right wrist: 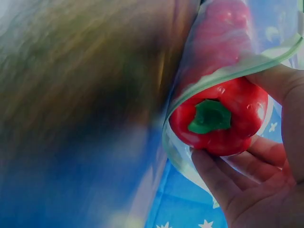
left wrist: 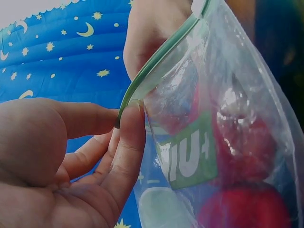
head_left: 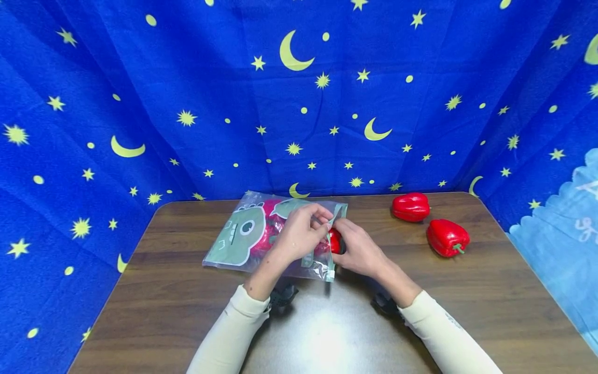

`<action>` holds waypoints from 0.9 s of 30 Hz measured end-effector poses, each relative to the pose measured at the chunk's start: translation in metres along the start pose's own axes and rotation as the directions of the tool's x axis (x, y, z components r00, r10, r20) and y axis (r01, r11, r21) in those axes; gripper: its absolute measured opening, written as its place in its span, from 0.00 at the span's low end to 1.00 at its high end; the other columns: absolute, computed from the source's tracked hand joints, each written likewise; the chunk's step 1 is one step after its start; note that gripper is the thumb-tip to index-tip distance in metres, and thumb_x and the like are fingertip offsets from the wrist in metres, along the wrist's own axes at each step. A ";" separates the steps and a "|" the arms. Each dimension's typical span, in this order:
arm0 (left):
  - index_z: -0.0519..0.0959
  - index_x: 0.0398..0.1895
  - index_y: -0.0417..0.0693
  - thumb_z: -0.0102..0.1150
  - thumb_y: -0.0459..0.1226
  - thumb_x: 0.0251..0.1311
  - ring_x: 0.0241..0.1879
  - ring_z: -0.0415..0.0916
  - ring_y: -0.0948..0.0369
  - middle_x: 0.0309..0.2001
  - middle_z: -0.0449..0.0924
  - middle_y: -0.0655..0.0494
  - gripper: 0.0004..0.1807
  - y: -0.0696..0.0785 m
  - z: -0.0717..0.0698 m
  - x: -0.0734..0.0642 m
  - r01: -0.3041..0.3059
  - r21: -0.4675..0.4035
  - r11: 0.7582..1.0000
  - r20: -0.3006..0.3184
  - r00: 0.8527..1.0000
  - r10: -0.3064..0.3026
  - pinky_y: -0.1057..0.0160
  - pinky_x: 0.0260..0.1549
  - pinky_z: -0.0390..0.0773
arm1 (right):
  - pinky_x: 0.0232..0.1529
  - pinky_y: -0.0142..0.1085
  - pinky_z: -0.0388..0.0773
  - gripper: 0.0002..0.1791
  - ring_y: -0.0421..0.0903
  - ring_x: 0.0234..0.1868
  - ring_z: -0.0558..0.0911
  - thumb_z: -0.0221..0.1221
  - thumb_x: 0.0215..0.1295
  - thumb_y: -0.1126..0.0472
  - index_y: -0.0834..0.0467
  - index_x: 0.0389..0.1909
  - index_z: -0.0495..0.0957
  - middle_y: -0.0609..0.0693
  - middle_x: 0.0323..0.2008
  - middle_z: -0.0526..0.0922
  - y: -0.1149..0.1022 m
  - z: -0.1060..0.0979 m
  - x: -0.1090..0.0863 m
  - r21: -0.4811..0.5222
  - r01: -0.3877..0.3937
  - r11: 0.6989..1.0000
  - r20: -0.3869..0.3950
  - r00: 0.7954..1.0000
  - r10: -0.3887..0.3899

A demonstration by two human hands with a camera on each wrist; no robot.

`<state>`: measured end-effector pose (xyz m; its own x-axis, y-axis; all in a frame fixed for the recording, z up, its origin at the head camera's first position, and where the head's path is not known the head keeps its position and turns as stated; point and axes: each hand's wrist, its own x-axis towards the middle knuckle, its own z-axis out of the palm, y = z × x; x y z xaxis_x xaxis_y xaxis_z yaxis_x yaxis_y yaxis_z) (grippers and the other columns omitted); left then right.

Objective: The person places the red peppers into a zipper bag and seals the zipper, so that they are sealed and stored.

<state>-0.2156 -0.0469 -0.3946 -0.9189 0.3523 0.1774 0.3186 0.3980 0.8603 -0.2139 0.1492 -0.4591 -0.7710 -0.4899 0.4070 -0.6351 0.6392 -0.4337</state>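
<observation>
A clear zip bag (head_left: pixel 226 253) with a green cartoon monster print lies on the table, its mouth towards the right. Red peppers (left wrist: pixel 247 209) show through its plastic. My left hand (head_left: pixel 299 234) pinches the green zip edge (left wrist: pixel 151 67) between thumb and finger, lifting that side of the mouth. At the opening, my right hand (head_left: pixel 358 248) holds a red bell pepper (right wrist: pixel 244 109) with a green stem. In the right wrist view this pepper sits partly inside the bag mouth, stem facing outward, fingers beneath it and thumb at the bag's rim.
Two more red bell peppers, one farther back (head_left: pixel 411 206) and one nearer (head_left: pixel 447 238), lie on the wooden table (head_left: pixel 486 306) to the right. A blue curtain (head_left: pixel 224 104) with stars and moons hangs along the back and sides.
</observation>
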 end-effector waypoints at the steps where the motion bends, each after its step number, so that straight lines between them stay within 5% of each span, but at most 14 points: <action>1: 0.84 0.47 0.40 0.64 0.26 0.67 0.33 0.83 0.62 0.40 0.85 0.50 0.08 0.000 0.000 0.000 -0.003 0.002 1.000 -0.001 1.000 0.003 0.66 0.32 0.86 | 0.36 0.38 0.77 0.29 0.44 0.38 0.75 0.79 0.53 0.53 0.60 0.51 0.78 0.50 0.40 0.79 0.000 0.001 0.001 0.004 0.002 1.000 0.002 1.000 -0.002; 6: 0.84 0.47 0.39 0.64 0.26 0.67 0.32 0.84 0.62 0.39 0.85 0.50 0.09 0.002 0.000 -0.001 -0.011 0.005 1.000 -0.004 1.000 0.011 0.66 0.32 0.86 | 0.41 0.41 0.79 0.29 0.45 0.41 0.77 0.79 0.51 0.54 0.59 0.52 0.80 0.48 0.40 0.80 0.000 0.005 0.004 0.025 -0.008 1.000 0.008 1.000 0.008; 15: 0.84 0.47 0.39 0.64 0.25 0.66 0.32 0.83 0.62 0.38 0.85 0.50 0.08 0.000 0.001 0.000 -0.023 0.014 1.000 -0.010 1.000 0.024 0.66 0.33 0.85 | 0.65 0.50 0.80 0.44 0.54 0.62 0.82 0.81 0.52 0.52 0.61 0.69 0.76 0.58 0.61 0.82 -0.001 0.006 0.008 0.125 -0.032 0.992 0.056 0.998 0.026; 27: 0.84 0.47 0.41 0.65 0.27 0.66 0.34 0.83 0.62 0.39 0.85 0.51 0.09 0.000 0.000 0.000 -0.017 0.036 0.999 -0.006 1.000 0.017 0.66 0.35 0.85 | 0.61 0.51 0.81 0.34 0.51 0.56 0.79 0.76 0.51 0.57 0.61 0.61 0.79 0.53 0.53 0.80 0.001 0.002 0.006 0.200 -0.077 0.977 0.132 0.990 0.051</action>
<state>-0.2152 -0.0471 -0.3944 -0.9147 0.3542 0.1947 0.3422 0.4225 0.8393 -0.2193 0.1450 -0.4587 -0.8021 -0.5303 0.2745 -0.5703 0.5439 -0.6155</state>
